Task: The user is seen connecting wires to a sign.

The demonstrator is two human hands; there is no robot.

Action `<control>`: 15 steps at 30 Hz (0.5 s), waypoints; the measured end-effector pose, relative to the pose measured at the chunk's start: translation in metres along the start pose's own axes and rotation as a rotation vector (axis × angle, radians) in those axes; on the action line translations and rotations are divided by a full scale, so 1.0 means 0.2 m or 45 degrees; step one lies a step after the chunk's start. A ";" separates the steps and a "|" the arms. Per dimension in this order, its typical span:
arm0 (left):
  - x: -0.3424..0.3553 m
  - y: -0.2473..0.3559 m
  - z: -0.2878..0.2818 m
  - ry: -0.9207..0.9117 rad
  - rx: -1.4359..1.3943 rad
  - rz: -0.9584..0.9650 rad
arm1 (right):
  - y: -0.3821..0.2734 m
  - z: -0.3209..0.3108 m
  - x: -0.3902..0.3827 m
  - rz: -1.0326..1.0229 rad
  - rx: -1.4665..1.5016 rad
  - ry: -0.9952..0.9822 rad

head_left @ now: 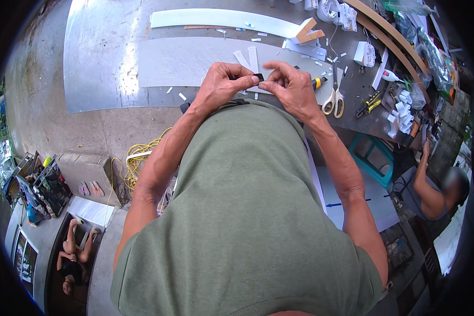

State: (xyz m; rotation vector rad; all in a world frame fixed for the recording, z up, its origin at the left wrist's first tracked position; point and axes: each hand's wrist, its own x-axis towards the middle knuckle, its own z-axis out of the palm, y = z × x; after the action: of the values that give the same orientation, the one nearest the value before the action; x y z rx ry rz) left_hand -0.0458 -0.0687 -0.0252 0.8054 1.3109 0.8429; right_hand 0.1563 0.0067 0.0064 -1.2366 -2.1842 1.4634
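Observation:
Over the near edge of the metal worktable, my left hand (221,84) pinches a small black piece (258,77) between thumb and fingers. Just right of it, my right hand (292,90) has thumb and index finger brought together close to the piece; whatever is between those fingertips is too small to name. Beyond the hands, narrow white strips (253,59) lie on a grey sheet (181,63). A yellow-and-black tool (318,82) rests beside my right hand, with cream-handled scissors (329,103) a little farther right.
A long white strip (221,19) and wooden blocks (306,31) lie toward the back. Small white scraps, yellow-handled pliers (374,100) and white curved pieces (402,113) are at the right. A teal stool (371,158) stands below. One person sits at right, another at lower left.

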 end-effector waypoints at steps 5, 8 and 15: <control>-0.01 0.00 -0.02 0.024 -0.088 -0.050 | 0.01 0.02 -0.01 -0.239 -0.006 0.120; -0.01 0.00 -0.02 0.019 -0.152 -0.037 | 0.01 0.03 0.01 -0.394 -0.046 0.139; -0.03 0.03 -0.05 -0.025 -0.178 -0.126 | 0.02 0.03 0.04 -0.587 -0.164 0.168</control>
State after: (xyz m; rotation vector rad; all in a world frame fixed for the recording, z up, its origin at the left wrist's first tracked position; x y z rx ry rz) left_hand -0.0563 -0.0719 -0.0179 0.6321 1.2495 0.8361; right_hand 0.1503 0.0094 -0.0024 -0.7607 -2.2988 1.0416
